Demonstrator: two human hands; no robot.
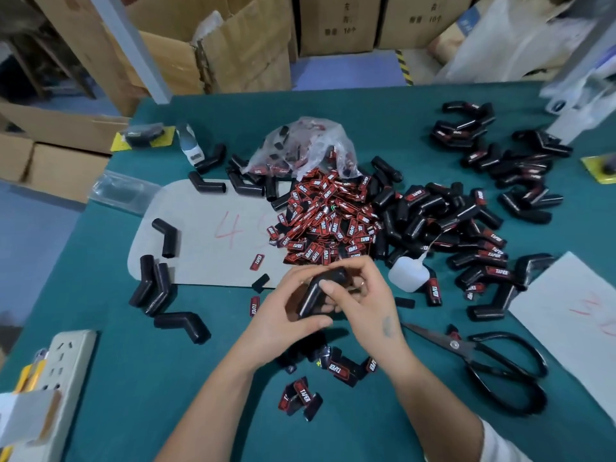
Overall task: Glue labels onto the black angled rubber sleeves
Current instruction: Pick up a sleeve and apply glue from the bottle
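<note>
On the green bench (333,101), near of the label heap (328,221), my left hand (283,315) and right hand (361,295) each curl a grip round one black angled sleeve (315,295) held just above it.

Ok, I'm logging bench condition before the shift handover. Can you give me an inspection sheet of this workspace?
Surface: green table mat, with a grey card marked in red.
Job's things: label pile spilling from a plastic bag; glue bottle; labelled sleeves at right, bare sleeves at left.
Clutter: scissors, loose labels.
Grippers: left hand and right hand both hold one black sleeve.
Cables: nothing seen; a power strip lies at left.
Surroundings: cardboard boxes.
</note>
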